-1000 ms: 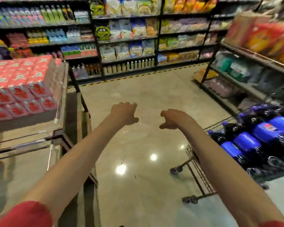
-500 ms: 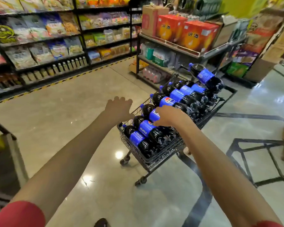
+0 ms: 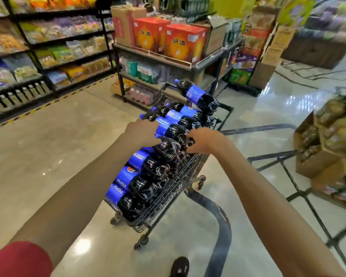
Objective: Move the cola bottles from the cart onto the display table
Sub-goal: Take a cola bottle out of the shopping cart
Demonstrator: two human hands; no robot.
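Both arms reach out over a wire shopping cart (image 3: 180, 182) packed with cola bottles (image 3: 128, 176), which lie on their sides in a row, blue labels up. The left hand (image 3: 142, 133) is over the neck end of a bottle midway along the row. Its back is turned to the camera, so I cannot tell how its fingers lie. The right hand (image 3: 207, 140) is at the same bottle's dark bottom end, fingers (image 3: 192, 135) bent and tips touching the plastic, though I cannot tell whether they grip it. Beyond the fingers, one more bottle (image 3: 196, 94) rides on top of the pile at the cart's far end. Past that stands a metal rack (image 3: 208, 58) with red-orange cartons (image 3: 184, 45), close against the cart. Snack shelves (image 3: 48, 47) run off left of the fingers, and open cardboard boxes (image 3: 318, 146) sit to their right. A dark shoe (image 3: 180, 266) shows on the shiny floor (image 3: 58, 146) below.
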